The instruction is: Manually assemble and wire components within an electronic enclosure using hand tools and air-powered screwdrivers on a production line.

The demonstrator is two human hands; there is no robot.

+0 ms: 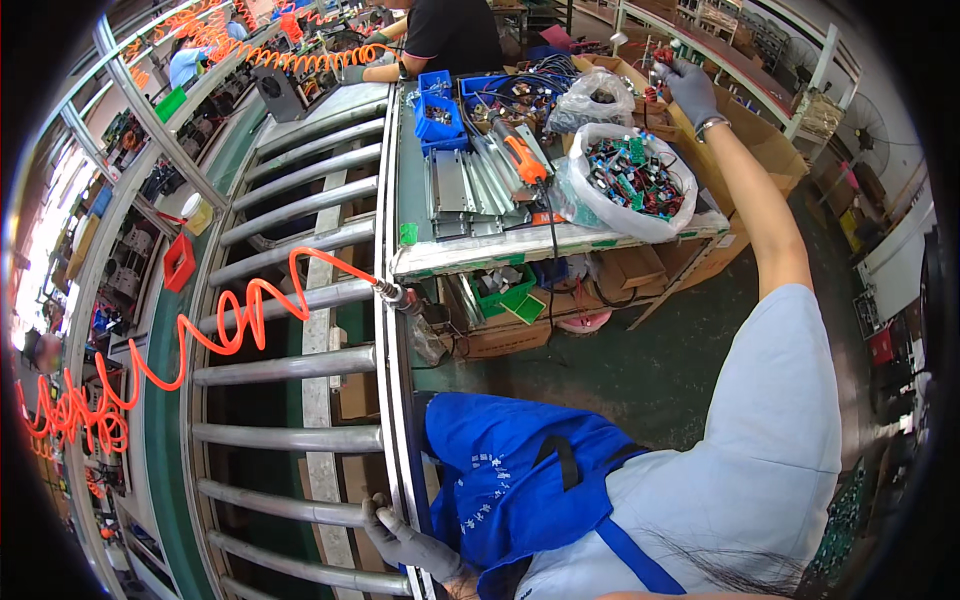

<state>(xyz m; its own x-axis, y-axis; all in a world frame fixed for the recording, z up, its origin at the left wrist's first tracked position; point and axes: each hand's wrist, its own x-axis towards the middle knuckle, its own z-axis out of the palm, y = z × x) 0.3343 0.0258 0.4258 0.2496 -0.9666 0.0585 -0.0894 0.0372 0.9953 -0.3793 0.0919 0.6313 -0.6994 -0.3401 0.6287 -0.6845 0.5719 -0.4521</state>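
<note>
My left hand (410,545), in a grey glove, rests on the side rail (393,420) of the roller conveyor, its fingers apart beside a metal roller (285,503). It holds nothing that I can see. My right arm is stretched far forward and to the right. At its end my right hand (692,92), also gloved, has its fingers closed on a small red part (662,56) above a cardboard box at the worktable's far right corner. The fingers hide much of that part. A white plastic bag (648,222) of green circuit boards and wires stands open on the table's near corner.
A power screwdriver (522,158) lies by metal brackets (460,192) and blue bins (436,118). A coiled orange air hose (230,325) stretches across the conveyor to a fitting on its rail. Another person (452,38) works beyond the table. Boxes sit on the shelf beneath it.
</note>
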